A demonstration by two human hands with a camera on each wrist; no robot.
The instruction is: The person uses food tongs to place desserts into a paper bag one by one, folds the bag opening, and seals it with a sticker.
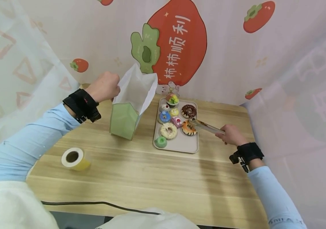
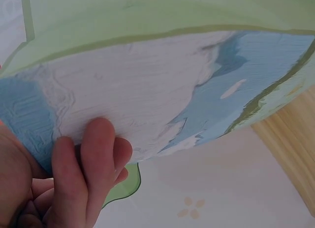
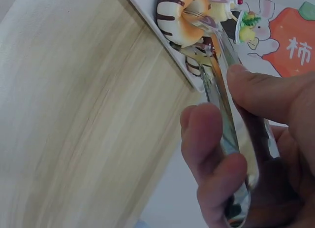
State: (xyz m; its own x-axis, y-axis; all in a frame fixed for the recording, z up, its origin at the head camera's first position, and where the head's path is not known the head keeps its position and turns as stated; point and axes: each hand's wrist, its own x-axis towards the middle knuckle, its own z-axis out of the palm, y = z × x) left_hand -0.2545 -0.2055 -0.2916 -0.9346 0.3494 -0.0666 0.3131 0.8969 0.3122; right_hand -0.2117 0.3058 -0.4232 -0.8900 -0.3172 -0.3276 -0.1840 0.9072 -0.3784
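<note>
My left hand [image 1: 104, 86] pinches the upper edge of an upright paper bag [image 1: 123, 122], green outside and white inside, its mouth spread wide. In the left wrist view, my fingertips press on the bag's blue and white printed side [image 2: 133, 100]. My right hand [image 1: 231, 135] holds metal tongs [image 1: 210, 128], thumb on one arm and fingers round the other. At the striped doughnut [image 3: 170, 21] on the tray's right side, one tong tip overlaps the ring and the other is by its edge. Above it lies a chocolate doughnut [image 1: 184, 111].
The beige tray [image 1: 180, 145] also bears a white doughnut [image 1: 165, 134], a blue doughnut [image 1: 161, 117], a small green ring [image 1: 160, 142] and several little cakes. A yellow and white roll [image 1: 82, 164] lies at front left. A black cable [image 1: 100, 202] crosses the table's front edge.
</note>
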